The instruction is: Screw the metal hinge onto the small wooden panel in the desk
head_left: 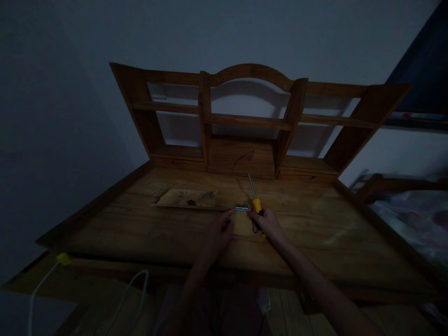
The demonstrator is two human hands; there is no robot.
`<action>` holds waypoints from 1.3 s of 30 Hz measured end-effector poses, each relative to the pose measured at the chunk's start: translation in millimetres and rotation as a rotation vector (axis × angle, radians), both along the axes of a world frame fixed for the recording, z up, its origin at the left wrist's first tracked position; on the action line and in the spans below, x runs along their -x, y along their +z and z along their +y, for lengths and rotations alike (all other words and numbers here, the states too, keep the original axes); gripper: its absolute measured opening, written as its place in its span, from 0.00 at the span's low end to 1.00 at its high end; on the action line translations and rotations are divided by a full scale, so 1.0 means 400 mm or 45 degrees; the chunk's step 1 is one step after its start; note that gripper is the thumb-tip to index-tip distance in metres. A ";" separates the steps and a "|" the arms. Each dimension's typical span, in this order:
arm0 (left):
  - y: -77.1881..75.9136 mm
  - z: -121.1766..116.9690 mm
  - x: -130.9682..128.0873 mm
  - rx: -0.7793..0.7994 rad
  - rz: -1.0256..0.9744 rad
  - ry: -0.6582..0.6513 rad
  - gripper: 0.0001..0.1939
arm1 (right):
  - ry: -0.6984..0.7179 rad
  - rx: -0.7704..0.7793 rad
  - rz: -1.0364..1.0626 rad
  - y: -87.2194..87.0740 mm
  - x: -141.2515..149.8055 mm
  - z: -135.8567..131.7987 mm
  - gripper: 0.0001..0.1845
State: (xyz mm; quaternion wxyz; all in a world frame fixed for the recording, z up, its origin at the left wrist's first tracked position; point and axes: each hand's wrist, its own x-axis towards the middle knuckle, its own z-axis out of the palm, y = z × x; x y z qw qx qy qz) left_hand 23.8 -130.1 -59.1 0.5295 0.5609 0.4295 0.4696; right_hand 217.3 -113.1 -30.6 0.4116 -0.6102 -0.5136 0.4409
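Resting at the centre of the frame, a shiny metal hinge (pixel 241 207) lies along the upper edge of a small, pale, squarish block (pixel 242 225) on the bench (pixel 336 235). The right grip (pixel 268 221) is closed around the yellow-and-black handle of a screwdriver (pixel 256 204), its slim metal shaft pointing up the frame; a finger reaches the hinge's right end. The left grip (pixel 220 227) is narrow, fingertips at the hinge's left end; whether it pinches anything cannot be told. Just above, a long plank (pixel 203 199) with a rough, stained face crosses the bench, thin metal pieces (pixel 156 191) near its left end. A wooden shelf (pixel 248 122) with an arched top fills the upper middle; a white cable (pixel 135 277) loops at lower left.
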 end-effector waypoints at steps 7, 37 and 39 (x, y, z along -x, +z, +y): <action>-0.007 0.003 0.000 0.011 0.006 -0.004 0.26 | -0.010 -0.017 0.010 0.006 0.002 -0.004 0.10; 0.014 -0.006 -0.001 0.028 0.009 0.001 0.23 | -0.005 -0.018 0.025 0.023 0.008 -0.012 0.09; 0.012 -0.005 -0.001 0.018 0.010 0.008 0.23 | -0.007 -0.020 0.027 0.024 0.009 -0.012 0.10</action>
